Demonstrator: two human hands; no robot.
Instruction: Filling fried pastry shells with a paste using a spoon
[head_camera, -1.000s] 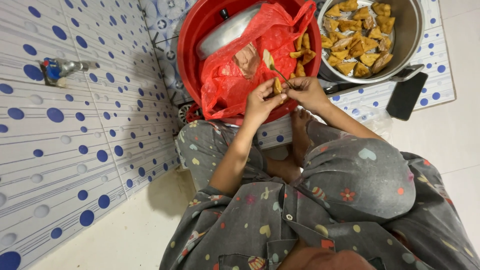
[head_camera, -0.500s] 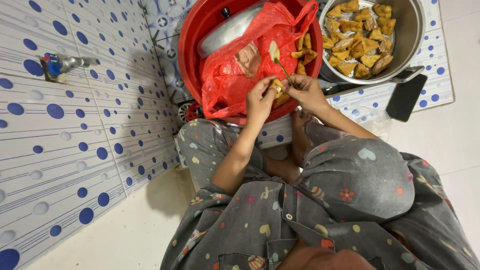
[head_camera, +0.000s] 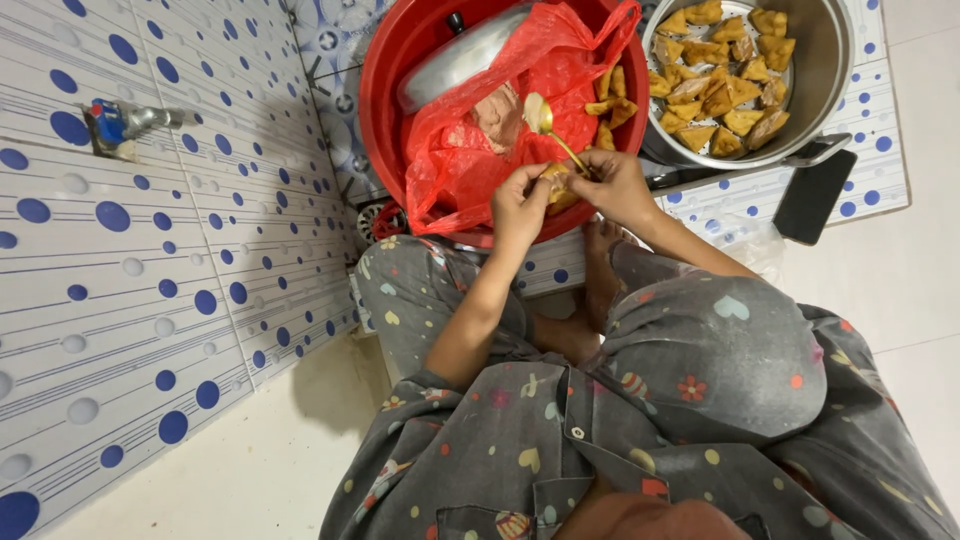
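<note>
My left hand (head_camera: 520, 203) pinches a piece of golden fried tofu (head_camera: 556, 186) over the front rim of a big red basin (head_camera: 385, 90). My right hand (head_camera: 618, 184) steadies the same tofu piece and grips a metal spoon (head_camera: 548, 125), its bowl pointing up and away from me. Inside the basin lies a red plastic bag (head_camera: 520, 70) with pinkish filling (head_camera: 497, 115) and a few tofu pieces (head_camera: 610, 95).
A steel pot (head_camera: 830, 70) holding several fried tofu pieces sits at the right, with a dark phone (head_camera: 815, 195) in front of it. A metal lid (head_camera: 455, 65) rests in the basin. A tiled wall with a tap (head_camera: 118, 122) runs along the left. My knees fill the foreground.
The spoon has swung from near the tofu up over the red bag. Both hands stay together on the tofu piece at the basin's rim.
</note>
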